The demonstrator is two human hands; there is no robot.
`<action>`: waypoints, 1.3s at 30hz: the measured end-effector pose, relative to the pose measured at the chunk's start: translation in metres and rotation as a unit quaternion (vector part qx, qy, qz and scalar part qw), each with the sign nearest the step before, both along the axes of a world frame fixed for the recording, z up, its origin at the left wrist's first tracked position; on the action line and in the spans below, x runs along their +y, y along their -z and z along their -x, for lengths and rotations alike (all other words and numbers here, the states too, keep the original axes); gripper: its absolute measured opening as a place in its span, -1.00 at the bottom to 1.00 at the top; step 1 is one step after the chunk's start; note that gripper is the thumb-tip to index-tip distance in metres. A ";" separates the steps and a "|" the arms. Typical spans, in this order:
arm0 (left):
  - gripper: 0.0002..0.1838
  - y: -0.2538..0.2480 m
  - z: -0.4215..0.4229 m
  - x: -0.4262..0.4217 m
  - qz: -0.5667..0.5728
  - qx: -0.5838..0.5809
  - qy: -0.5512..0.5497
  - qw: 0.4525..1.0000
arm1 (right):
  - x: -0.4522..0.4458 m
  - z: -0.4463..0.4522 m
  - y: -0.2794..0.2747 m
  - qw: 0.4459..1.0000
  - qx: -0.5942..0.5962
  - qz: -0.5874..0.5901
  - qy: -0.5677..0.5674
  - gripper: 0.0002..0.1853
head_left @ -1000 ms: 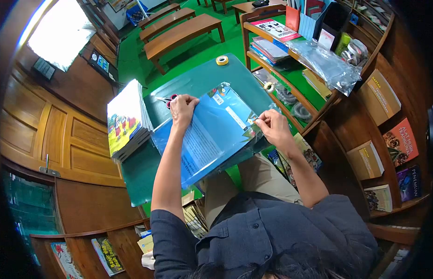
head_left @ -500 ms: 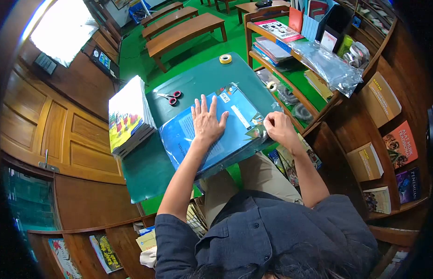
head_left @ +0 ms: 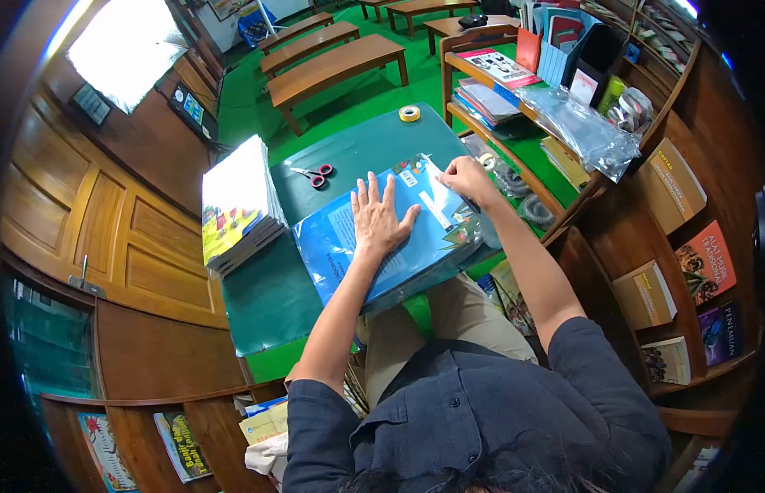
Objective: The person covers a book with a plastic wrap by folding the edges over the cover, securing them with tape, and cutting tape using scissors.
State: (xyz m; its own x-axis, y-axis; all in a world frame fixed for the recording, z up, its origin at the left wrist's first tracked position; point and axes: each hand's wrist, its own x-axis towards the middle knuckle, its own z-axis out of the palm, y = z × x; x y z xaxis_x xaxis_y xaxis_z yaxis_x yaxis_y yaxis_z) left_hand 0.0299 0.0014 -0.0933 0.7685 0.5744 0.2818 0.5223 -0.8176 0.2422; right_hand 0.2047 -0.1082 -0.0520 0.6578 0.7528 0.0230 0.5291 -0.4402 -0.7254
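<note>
A blue book [head_left: 436, 230] with a glossy clear plastic covering lies at an angle on the green table [head_left: 271, 308], its barcode side up. My left hand [head_left: 377, 227] rests flat on it, fingers spread. At the book's far right edge, my right hand [head_left: 473, 182] is closed in a pinch by the plastic-covered border; what sits between the fingertips is hidden. Scissors with dark red handles [head_left: 320, 177] lie partly open beyond the book. A roll of yellow tape [head_left: 410, 113] is near the table's far edge.
A stack of books [head_left: 239, 201] stands on the table's left side. To the right, a wooden shelf holds papers, folders and clear plastic sheets [head_left: 576, 123]. Book racks [head_left: 621, 271] curve close around my right side. Wooden benches [head_left: 337, 70] stand ahead on green flooring.
My right hand has moved forward along the book's right edge, away from my body, still pinched. My left hand stays flat on the book. The view has shifted slightly.
</note>
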 end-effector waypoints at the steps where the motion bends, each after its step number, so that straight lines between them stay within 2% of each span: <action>1: -0.16 0.000 0.000 0.000 -0.002 0.001 0.000 1.000 | 0.005 -0.002 0.000 1.000 -0.003 0.008 -0.002 -0.73; 8: -0.13 -0.006 0.000 -0.004 0.010 0.014 -0.007 1.000 | 0.011 -0.003 0.006 1.000 0.014 -0.001 0.004 -0.73; 13: -0.19 -0.011 -0.010 -0.004 -0.013 0.072 -0.030 0.997 | 0.014 -0.010 0.012 1.000 0.016 0.006 0.020 -0.72; 17: -0.38 -0.016 -0.029 0.001 -0.021 -0.071 0.094 0.993 | 0.014 -0.015 0.013 0.999 0.037 0.017 0.001 -0.71; 22: -0.53 -0.005 -0.050 0.007 0.029 -0.076 0.163 0.983 | 0.016 -0.021 0.020 0.998 0.053 0.026 -0.003 -0.69; 28: -0.58 0.000 -0.050 -0.007 -0.009 -0.050 0.115 0.992 | 0.010 -0.019 0.023 0.999 0.030 -0.007 -0.017 -0.67; 32: -0.57 -0.003 -0.048 -0.009 0.002 -0.063 0.112 0.992 | -0.003 -0.012 0.024 0.994 -0.111 -0.007 -0.024 -0.62; 39: -0.54 0.000 -0.049 -0.009 0.004 -0.046 0.099 0.994 | -0.054 0.024 -0.002 0.997 -0.064 0.051 0.010 -0.61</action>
